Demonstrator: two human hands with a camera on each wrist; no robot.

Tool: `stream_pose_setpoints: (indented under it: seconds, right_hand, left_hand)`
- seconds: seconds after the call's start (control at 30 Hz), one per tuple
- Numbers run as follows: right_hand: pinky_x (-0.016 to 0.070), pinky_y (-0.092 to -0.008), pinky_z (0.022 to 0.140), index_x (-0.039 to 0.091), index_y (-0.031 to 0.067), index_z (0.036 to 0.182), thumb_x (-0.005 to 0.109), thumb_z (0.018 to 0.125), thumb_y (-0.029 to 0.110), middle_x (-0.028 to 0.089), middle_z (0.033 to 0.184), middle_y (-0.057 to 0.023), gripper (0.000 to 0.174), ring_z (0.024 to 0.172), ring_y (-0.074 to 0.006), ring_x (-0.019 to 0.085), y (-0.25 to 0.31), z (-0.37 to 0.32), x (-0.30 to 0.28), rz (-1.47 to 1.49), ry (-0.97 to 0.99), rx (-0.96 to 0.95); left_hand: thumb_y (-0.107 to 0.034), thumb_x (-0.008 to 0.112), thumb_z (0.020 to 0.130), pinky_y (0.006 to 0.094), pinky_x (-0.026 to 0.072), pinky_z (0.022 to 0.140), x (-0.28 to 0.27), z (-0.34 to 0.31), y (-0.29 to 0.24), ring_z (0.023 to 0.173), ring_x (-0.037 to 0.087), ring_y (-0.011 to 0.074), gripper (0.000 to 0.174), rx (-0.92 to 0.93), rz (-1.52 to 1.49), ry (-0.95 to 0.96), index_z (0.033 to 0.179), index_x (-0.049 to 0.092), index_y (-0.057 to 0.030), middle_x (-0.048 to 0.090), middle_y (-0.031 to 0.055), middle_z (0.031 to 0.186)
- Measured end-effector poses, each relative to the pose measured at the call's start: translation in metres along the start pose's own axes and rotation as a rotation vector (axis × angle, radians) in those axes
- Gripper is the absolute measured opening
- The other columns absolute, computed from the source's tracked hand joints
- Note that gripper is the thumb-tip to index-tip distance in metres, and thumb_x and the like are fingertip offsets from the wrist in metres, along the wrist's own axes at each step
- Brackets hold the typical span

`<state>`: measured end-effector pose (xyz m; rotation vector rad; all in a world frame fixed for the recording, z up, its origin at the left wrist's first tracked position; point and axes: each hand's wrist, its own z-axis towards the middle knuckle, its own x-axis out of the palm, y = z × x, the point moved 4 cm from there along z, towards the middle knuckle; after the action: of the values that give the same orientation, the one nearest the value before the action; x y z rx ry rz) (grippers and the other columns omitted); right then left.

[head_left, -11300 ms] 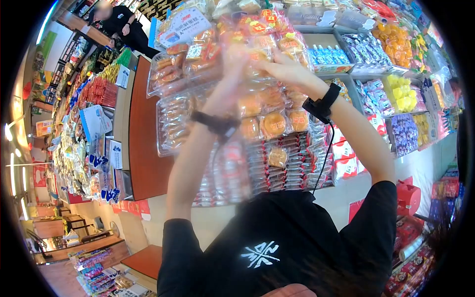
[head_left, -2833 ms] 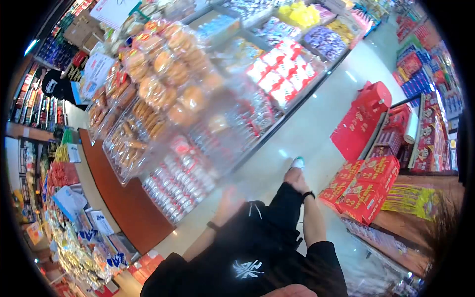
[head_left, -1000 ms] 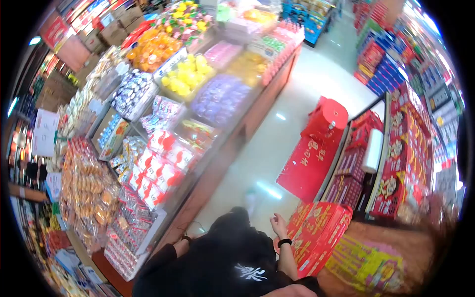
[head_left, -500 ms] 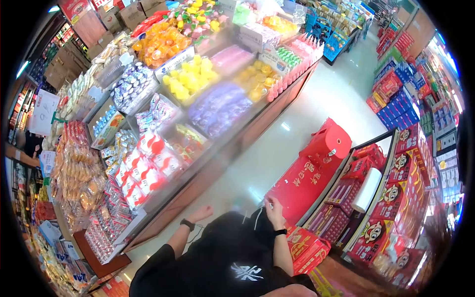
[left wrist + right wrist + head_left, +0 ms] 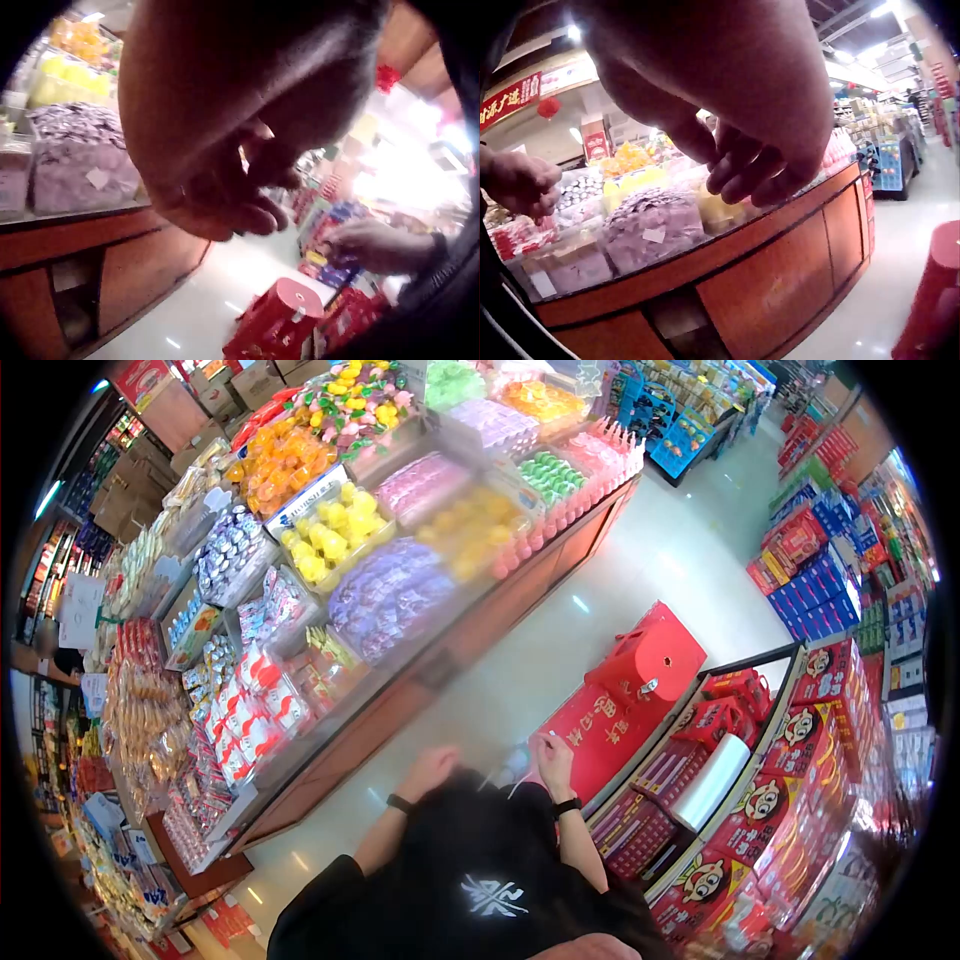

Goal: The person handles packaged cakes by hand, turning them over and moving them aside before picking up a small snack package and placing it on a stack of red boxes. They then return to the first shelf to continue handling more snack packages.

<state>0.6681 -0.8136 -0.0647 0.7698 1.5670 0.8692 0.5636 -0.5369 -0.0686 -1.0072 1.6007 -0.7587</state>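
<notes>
Red round-topped stool (image 5: 655, 660), with a small hole in its top, stands on the floor beyond the person's hands, beside a red mat (image 5: 568, 732) with gold lettering. The left hand (image 5: 432, 768) hangs in the aisle near the reddish-brown wooden counter (image 5: 500, 635), its fingers loosely curled, with nothing visible in them. The right hand (image 5: 552, 762), nearer the red mat, also has its fingers bent and relaxed, apart from the left; neither hand touches the goods. Along the counter top, open bins hold purple-wrapped sweets (image 5: 390, 600), yellow sweets (image 5: 335, 532) and orange sweets (image 5: 285, 463), with red-and-white packets (image 5: 255, 710) nearer the person. On the other side, a white roll (image 5: 712, 782) lies across a low shelf, next to red boxes with printed cartoon faces (image 5: 762, 800).
</notes>
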Motion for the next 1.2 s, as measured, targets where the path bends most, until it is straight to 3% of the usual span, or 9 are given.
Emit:
stream_pose_setpoints:
  seconds: [0.07, 0.17, 0.3, 0.5, 0.67, 0.77, 0.93, 1.03, 1.2]
  right_hand:
    - [0.0536, -0.0372, 0.075, 0.070, 0.0001, 0.097, 0.062, 0.088, 0.007, 0.069, 0.087, -0.0171, 0.014, 0.082, -0.0308, 0.068, 0.021, 0.008, -0.017, 0.101, 0.055, 0.136]
    - [0.0529, -0.0381, 0.073, 0.070, 0.0000, 0.097, 0.062, 0.087, 0.007, 0.068, 0.086, -0.0170, 0.014, 0.081, -0.0310, 0.068, -0.007, 0.033, -0.006, -0.281, 0.073, -0.275]
    - [0.0534, -0.0382, 0.074, 0.070, -0.0002, 0.097, 0.063, 0.086, 0.008, 0.069, 0.086, -0.0172, 0.016, 0.082, -0.0310, 0.068, -0.044, 0.057, 0.029, -0.134, 0.103, -0.111]
    - [0.0558, -0.0367, 0.077, 0.072, 0.0010, 0.100, 0.063, 0.087, 0.010, 0.071, 0.092, -0.0185, 0.018, 0.085, -0.0315, 0.070, -0.019, 0.102, 0.074, -0.213, 0.218, -0.061]
    - [0.0555, -0.0367, 0.079, 0.072, 0.0016, 0.100, 0.063, 0.089, 0.012, 0.071, 0.092, -0.0177, 0.017, 0.086, -0.0313, 0.070, -0.018, 0.146, 0.117, -0.251, 0.155, -0.375]
    - [0.0548, -0.0373, 0.079, 0.071, 0.0024, 0.100, 0.063, 0.090, 0.013, 0.071, 0.094, -0.0171, 0.018, 0.087, -0.0311, 0.069, 0.051, 0.187, 0.122, -0.273, 0.274, -0.265]
    - [0.0544, -0.0378, 0.076, 0.071, 0.0025, 0.100, 0.062, 0.090, 0.013, 0.071, 0.095, -0.0175, 0.017, 0.088, -0.0313, 0.069, 0.072, 0.224, 0.139, -0.218, 0.244, -0.229]
    - [0.0544, -0.0384, 0.077, 0.070, 0.0028, 0.101, 0.063, 0.089, 0.010, 0.071, 0.095, -0.0175, 0.016, 0.088, -0.0317, 0.069, 0.074, 0.243, 0.145, -0.284, 0.368, -0.158]
    - [0.0550, -0.0392, 0.077, 0.070, 0.0033, 0.101, 0.063, 0.088, 0.009, 0.071, 0.095, -0.0172, 0.016, 0.086, -0.0327, 0.070, 0.069, 0.281, 0.147, -0.198, 0.407, -0.357]
  left_hand:
    - [-0.011, 0.052, 0.089, 0.0403, 0.0512, 0.077, 0.005, 0.002, -0.009, 0.085, 0.064, 0.0338, 0.015, 0.026, -0.030, -0.040, 0.091, 0.064, -0.0014, 0.066, 0.0177, 0.089]
    - [-0.005, 0.050, 0.088, 0.0383, 0.0514, 0.078, -0.009, 0.020, -0.025, 0.085, 0.065, 0.0318, 0.013, 0.061, -0.011, -0.078, 0.088, 0.063, -0.0010, 0.067, 0.0162, 0.088]
    - [0.002, 0.045, 0.087, 0.0332, 0.0511, 0.077, -0.024, 0.029, -0.014, 0.084, 0.066, 0.0259, 0.015, -0.025, 0.011, -0.130, 0.084, 0.060, -0.0010, 0.068, 0.0130, 0.087]
    - [-0.002, 0.047, 0.091, 0.0323, 0.0494, 0.074, -0.060, 0.097, 0.016, 0.080, 0.064, 0.0220, 0.015, -0.001, 0.032, -0.121, 0.094, 0.062, -0.0022, 0.066, 0.0112, 0.085]
    - [-0.008, 0.052, 0.095, 0.0314, 0.0496, 0.070, -0.111, 0.159, 0.001, 0.074, 0.063, 0.0192, 0.012, 0.180, -0.015, -0.301, 0.097, 0.062, -0.0020, 0.066, 0.0098, 0.085]
    - [-0.011, 0.054, 0.096, 0.0305, 0.0494, 0.068, -0.142, 0.180, -0.007, 0.072, 0.062, 0.0173, 0.013, 0.152, -0.097, -0.284, 0.099, 0.062, -0.0015, 0.066, 0.0093, 0.085]
    - [-0.016, 0.059, 0.097, 0.0297, 0.0502, 0.068, -0.152, 0.196, 0.025, 0.074, 0.063, 0.0167, 0.016, 0.072, -0.035, -0.367, 0.102, 0.063, -0.0013, 0.066, 0.0097, 0.086]
    - [-0.017, 0.060, 0.096, 0.0292, 0.0516, 0.071, -0.156, 0.203, 0.030, 0.078, 0.065, 0.0172, 0.017, 0.085, -0.061, -0.455, 0.102, 0.064, -0.0018, 0.067, 0.0096, 0.086]
    - [-0.017, 0.061, 0.096, 0.0287, 0.0523, 0.071, -0.156, 0.212, 0.031, 0.080, 0.066, 0.0158, 0.017, -0.133, -0.086, -0.478, 0.103, 0.064, -0.0018, 0.068, 0.0079, 0.086]
